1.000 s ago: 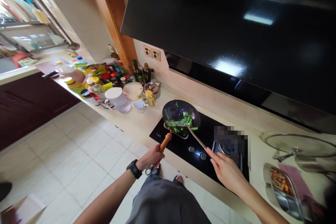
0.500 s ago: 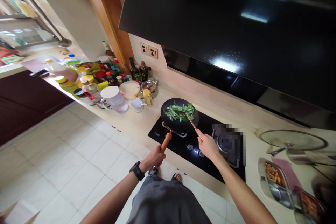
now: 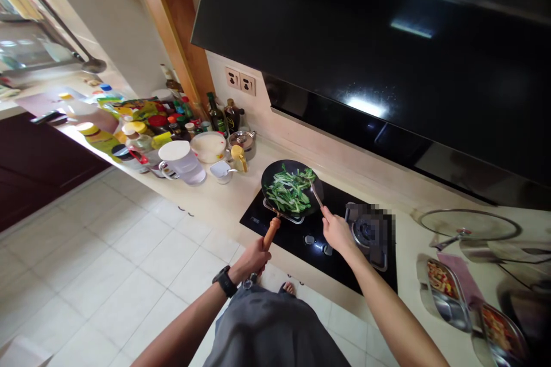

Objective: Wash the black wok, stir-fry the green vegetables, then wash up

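Observation:
A black wok [image 3: 275, 171] full of green vegetables [image 3: 289, 191] sits on the black gas hob [image 3: 327, 235]. My left hand [image 3: 253, 257], a black watch on its wrist, is closed round the wok's wooden handle [image 3: 271, 233]. My right hand [image 3: 336, 231] is closed on the handle of a metal spatula [image 3: 315, 194], whose blade rests in the greens at the wok's right side.
Left of the hob stand a white jug [image 3: 181, 161], a white bowl [image 3: 208, 145], a small cup [image 3: 222, 171], a lidded pot [image 3: 242, 141] and several bottles and jars. A glass lid [image 3: 469, 225] and metal trays of chopped food [image 3: 444, 292] lie at right. A black hood [image 3: 379, 51] hangs above.
The wok was tilted up and has come back level, the greens now spread across it. My right hand moved in towards the wok with the spatula. The camera shifted slightly.

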Demonstrator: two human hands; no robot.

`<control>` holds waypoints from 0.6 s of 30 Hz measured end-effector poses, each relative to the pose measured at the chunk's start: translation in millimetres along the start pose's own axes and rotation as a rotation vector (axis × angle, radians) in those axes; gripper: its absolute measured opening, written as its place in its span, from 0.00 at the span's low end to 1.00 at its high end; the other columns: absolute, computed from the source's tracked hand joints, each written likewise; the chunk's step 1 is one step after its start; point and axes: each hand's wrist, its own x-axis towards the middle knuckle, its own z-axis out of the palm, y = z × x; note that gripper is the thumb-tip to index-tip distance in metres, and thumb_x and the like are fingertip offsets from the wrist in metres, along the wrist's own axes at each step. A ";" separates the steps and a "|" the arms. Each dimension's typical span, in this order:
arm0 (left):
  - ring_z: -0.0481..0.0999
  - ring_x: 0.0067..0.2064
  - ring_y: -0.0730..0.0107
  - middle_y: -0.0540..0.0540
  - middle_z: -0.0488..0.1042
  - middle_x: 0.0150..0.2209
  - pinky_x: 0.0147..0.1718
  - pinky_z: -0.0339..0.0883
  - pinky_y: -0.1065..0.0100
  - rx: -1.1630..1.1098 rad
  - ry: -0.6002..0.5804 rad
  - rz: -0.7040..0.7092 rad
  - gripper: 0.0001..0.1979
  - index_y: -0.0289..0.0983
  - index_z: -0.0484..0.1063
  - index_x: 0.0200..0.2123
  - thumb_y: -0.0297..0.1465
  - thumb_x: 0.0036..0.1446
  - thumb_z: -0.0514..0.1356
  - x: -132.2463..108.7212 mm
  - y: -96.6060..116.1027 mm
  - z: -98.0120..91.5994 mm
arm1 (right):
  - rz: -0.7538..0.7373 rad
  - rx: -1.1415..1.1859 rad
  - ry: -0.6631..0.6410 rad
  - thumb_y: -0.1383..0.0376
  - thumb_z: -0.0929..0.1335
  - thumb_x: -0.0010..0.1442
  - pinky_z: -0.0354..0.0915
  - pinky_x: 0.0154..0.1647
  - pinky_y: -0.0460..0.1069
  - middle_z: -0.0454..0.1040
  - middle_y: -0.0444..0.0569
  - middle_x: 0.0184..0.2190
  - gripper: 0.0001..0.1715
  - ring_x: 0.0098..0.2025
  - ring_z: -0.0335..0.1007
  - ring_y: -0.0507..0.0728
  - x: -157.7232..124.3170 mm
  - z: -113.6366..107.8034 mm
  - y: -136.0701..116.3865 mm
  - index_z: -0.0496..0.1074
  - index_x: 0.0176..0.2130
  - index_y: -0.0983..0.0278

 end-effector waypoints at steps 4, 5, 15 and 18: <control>0.72 0.23 0.69 0.52 0.70 0.24 0.24 0.61 0.70 -0.003 -0.002 -0.003 0.16 0.37 0.66 0.48 0.24 0.55 0.58 1.0 -1.3 0.7 | -0.072 -0.053 -0.096 0.66 0.58 0.76 0.68 0.50 0.52 0.79 0.62 0.51 0.33 0.49 0.81 0.63 -5.6 12.8 -18.2 0.57 0.76 0.62; 0.72 0.23 0.70 0.53 0.69 0.24 0.24 0.62 0.70 -0.007 -0.002 -0.004 0.17 0.37 0.66 0.49 0.24 0.56 0.58 1.7 -2.7 0.6 | -0.100 -0.048 -0.092 0.66 0.58 0.76 0.68 0.50 0.51 0.79 0.61 0.52 0.33 0.48 0.81 0.62 -12.3 12.8 -14.2 0.58 0.76 0.61; 0.73 0.24 0.69 0.53 0.68 0.25 0.25 0.63 0.70 -0.023 -0.006 0.019 0.17 0.37 0.67 0.50 0.23 0.57 0.59 1.4 -3.6 4.7 | -0.016 0.043 -0.021 0.66 0.57 0.77 0.67 0.51 0.51 0.81 0.60 0.50 0.32 0.51 0.80 0.62 18.7 11.7 -15.9 0.57 0.76 0.66; 0.72 0.23 0.71 0.53 0.68 0.24 0.23 0.60 0.71 -0.021 0.001 0.017 0.15 0.38 0.66 0.47 0.22 0.56 0.59 -3.6 2.6 4.0 | -0.086 -0.050 -0.100 0.67 0.57 0.76 0.67 0.48 0.52 0.79 0.61 0.52 0.34 0.48 0.81 0.64 -0.3 6.0 -28.7 0.56 0.77 0.63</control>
